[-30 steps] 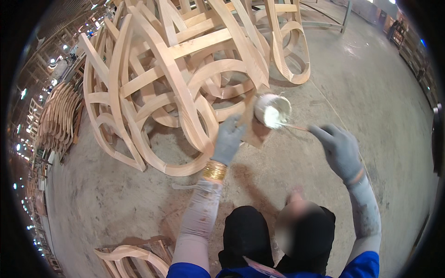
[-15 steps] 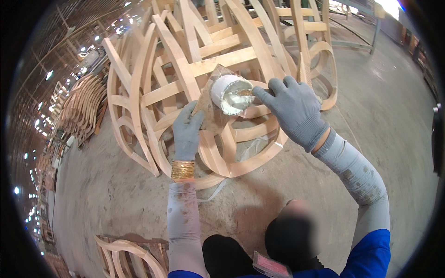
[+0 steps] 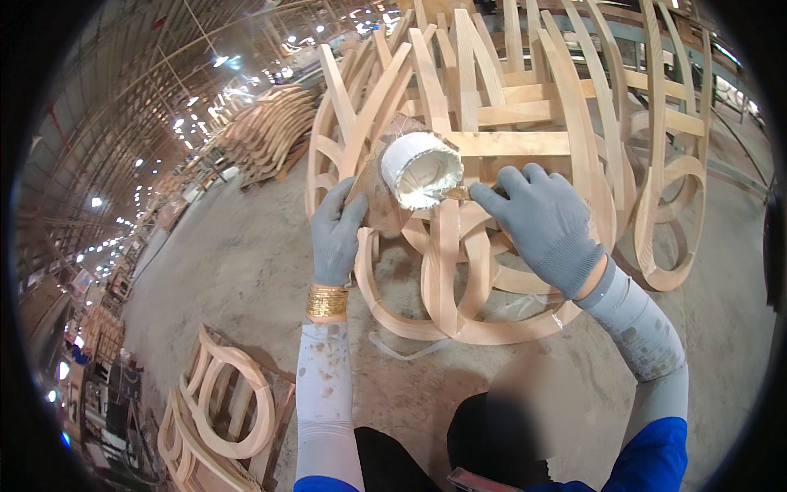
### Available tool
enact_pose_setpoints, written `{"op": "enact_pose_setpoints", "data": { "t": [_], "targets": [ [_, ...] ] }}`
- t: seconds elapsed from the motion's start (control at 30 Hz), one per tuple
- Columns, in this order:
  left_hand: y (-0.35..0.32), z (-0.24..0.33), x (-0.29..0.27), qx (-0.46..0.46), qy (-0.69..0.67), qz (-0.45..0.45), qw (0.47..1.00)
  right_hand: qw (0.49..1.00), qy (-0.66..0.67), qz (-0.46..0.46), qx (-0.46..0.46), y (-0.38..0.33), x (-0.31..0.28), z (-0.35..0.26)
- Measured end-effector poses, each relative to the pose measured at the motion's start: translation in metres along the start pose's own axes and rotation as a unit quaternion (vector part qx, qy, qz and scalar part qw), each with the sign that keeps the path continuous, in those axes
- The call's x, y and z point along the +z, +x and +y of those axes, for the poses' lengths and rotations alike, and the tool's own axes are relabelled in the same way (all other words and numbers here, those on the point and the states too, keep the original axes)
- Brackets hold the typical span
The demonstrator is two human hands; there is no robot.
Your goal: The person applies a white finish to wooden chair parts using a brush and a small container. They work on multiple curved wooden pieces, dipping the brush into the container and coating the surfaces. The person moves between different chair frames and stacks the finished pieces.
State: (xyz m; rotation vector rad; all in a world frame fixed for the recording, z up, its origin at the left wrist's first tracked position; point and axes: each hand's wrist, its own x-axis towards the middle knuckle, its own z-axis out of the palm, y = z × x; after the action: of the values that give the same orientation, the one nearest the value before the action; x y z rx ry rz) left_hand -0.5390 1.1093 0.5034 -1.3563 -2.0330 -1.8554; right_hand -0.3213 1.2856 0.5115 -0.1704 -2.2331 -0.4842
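Spanning most of the view, a concrete floor is occupied at centre and right by a large group of pale wooden frames, which are formed with curved uprights, flat crossbars and rounded lower loops. At upper left, curved wooden parts are stacked. At lower left, a smaller set of looped frames is positioned. Both forearms are covered by stained grey sleeves. The gloved right hand is held at the right of the tub, its thumb and fingers closed on a small spatula. The gloved left hand is placed at the left, its thumb and fingers clamped on the edge of a thin board. In front of the board, the white tub is tilted, its mouth turned toward the lower right. White paste is contained inside. The left wrist is encircled by gold bangles. The tip of the spatula is located at the tub's rim.
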Motion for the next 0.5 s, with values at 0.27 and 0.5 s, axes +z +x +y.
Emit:
{"op": "enact_pose_setpoints", "data": {
  "t": [0.27,0.5],
  "targets": [
    [0.003,0.025,0.003,0.069,0.09,0.027,0.993,0.995,0.082,-0.027,0.047,-0.005,0.001,0.021],
    [-0.003,0.043,0.014,0.117,0.13,0.051,0.983,0.942,0.313,-0.029,0.117,-0.024,0.008,0.022]
  ]
}}
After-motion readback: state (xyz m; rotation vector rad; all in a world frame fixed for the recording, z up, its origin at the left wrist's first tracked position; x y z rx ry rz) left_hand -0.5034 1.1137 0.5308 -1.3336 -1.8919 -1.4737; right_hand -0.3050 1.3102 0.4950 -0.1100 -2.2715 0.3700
